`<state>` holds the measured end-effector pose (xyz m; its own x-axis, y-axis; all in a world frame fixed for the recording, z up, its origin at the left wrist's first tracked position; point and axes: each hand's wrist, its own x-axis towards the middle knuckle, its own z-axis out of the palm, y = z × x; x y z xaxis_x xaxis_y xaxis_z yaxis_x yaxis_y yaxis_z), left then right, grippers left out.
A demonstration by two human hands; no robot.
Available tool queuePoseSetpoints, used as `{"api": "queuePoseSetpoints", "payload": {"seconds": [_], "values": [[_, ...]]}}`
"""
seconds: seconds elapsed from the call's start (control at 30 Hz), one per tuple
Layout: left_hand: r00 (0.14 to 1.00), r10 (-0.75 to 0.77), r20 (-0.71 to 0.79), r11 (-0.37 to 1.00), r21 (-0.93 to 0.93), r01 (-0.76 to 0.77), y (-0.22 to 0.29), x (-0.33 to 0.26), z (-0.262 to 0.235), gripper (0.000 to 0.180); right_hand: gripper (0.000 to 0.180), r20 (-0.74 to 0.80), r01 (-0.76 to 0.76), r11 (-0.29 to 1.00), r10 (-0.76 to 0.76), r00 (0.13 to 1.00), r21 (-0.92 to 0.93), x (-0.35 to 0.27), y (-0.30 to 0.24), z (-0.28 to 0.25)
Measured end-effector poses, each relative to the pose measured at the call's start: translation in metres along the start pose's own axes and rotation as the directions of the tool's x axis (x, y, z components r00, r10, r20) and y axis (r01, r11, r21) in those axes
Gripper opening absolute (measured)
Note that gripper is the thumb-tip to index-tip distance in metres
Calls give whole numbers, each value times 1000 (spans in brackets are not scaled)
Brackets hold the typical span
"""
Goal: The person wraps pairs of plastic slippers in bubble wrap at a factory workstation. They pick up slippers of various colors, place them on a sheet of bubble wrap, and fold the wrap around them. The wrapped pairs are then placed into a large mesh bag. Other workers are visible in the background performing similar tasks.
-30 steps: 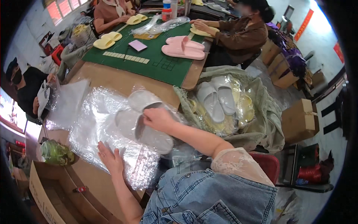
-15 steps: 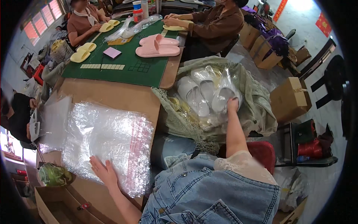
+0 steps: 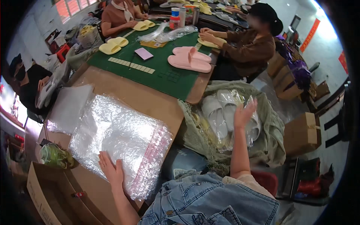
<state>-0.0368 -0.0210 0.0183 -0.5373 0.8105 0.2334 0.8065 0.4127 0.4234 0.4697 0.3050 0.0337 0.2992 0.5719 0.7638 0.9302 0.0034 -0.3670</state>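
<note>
My left hand [image 3: 111, 167] lies flat, fingers stretched out, on the near edge of a stack of clear plastic bags [image 3: 112, 120] with a pinkish strip along one side. Off to the right, my right hand [image 3: 244, 115] is over an open greenish woven sack [image 3: 275, 129], fingers extended and nothing visibly gripped. White slippers [image 3: 215, 116] in clear plastic wrap fill the top of the sack, with some yellow showing at its left side. My right hand partly covers the rightmost slippers; whether it touches their wrap I cannot tell.
Pink slippers [image 3: 189, 62], yellow slippers [image 3: 113, 45] and a pink card-like thing [image 3: 144, 53] lie on a green mat [image 3: 165, 80]. Two people sit around it; another stands at left. An open carton [image 3: 48, 191], a green jug [image 3: 54, 154] and a closed carton [image 3: 302, 133] stand nearby.
My right hand has come off the wrapped white slipper and moved up over the sack, its fingers now extended. My left hand stays on the bags. The whole view has shifted.
</note>
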Motion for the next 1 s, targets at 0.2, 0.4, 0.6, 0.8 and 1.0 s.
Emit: {"api": "queuePoseSetpoints", "payload": {"seconds": [0.2, 0.4, 0.6, 0.8, 1.0], "values": [[999, -35, 5, 999, -11, 35, 10, 1, -6, 77, 44, 210, 299, 802, -458, 864, 518, 47, -103, 110], [999, -41, -35, 999, -30, 40, 11, -1, -7, 76, 42, 418, 312, 859, -478, 773, 406, 107, -141, 256], [995, -104, 11, 995, -8, 104, 20, 1, -16, 79, 51, 628, -94, 820, -354, 693, 565, 138, -148, 380], [987, -162, -6, 987, 1, 162, 26, -9, -24, 91, 37, 652, 40, 845, -441, 617, 534, 92, -199, 347], [972, -193, 132, 980, 81, 183, 33, 21, -42, 111, 24, 480, 330, 775, -604, 636, 539, 46, -186, 229]]}}
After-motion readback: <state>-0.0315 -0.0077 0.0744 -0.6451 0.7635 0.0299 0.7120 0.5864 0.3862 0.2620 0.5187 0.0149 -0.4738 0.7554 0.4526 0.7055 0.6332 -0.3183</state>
